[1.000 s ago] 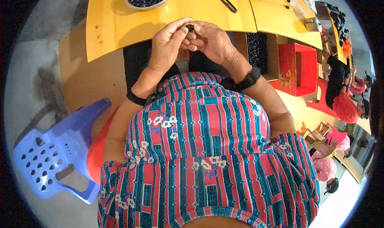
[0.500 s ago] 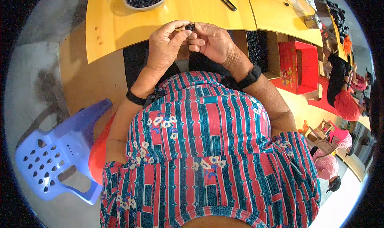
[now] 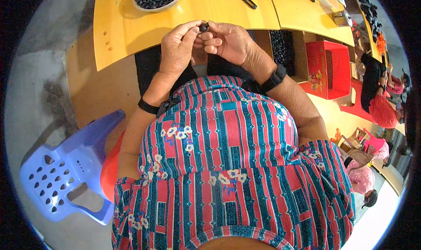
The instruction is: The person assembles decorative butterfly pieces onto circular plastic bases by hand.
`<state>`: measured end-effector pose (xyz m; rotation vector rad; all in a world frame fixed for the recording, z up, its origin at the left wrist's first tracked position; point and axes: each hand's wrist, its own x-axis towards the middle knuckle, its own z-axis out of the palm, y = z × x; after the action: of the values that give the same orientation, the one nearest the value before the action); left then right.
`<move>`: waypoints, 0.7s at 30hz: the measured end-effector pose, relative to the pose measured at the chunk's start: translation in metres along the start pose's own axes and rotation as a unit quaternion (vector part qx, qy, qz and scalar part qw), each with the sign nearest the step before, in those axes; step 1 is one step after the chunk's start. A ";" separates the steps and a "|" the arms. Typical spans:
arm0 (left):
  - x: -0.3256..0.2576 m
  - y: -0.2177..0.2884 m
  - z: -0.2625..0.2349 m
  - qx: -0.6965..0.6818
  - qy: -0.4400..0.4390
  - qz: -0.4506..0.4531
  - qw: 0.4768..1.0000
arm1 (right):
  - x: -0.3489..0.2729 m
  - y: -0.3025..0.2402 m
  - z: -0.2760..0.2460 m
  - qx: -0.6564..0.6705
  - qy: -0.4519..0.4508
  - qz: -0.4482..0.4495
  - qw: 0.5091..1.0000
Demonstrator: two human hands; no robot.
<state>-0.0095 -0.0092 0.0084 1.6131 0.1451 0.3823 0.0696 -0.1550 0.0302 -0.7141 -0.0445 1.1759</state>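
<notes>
Hands [image 3: 175,50] pinching black piece [image 3: 204,27], bare table edge [image 3: 147,44]

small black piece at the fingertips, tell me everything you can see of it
The small black piece is dark and compact, with a faint shine; its outline looks roughly rounded, but fingers cover part of it. Its material, exact shape and any hole or seam are too small to tell. The left hand pinches it, and fingertips of the right hand meet it from the other side. It shows by the front edge of the yellow table, held up in the fingers.
</notes>
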 end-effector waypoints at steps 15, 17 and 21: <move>-0.001 0.003 -0.004 -0.051 -0.007 -0.040 0.998 | -0.002 0.000 0.021 -0.169 0.108 -0.065 0.977; -0.002 0.002 -0.004 -0.045 -0.002 -0.034 0.998 | -0.002 0.000 0.016 -0.144 0.082 -0.066 0.984; -0.004 0.009 -0.004 -0.094 -0.022 -0.065 0.993 | -0.005 0.000 0.021 -0.151 0.095 -0.073 0.981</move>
<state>-0.0156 -0.0074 0.0169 1.4177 0.1742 0.2524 0.0597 -0.1493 0.0480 -1.0698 -0.1158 0.9655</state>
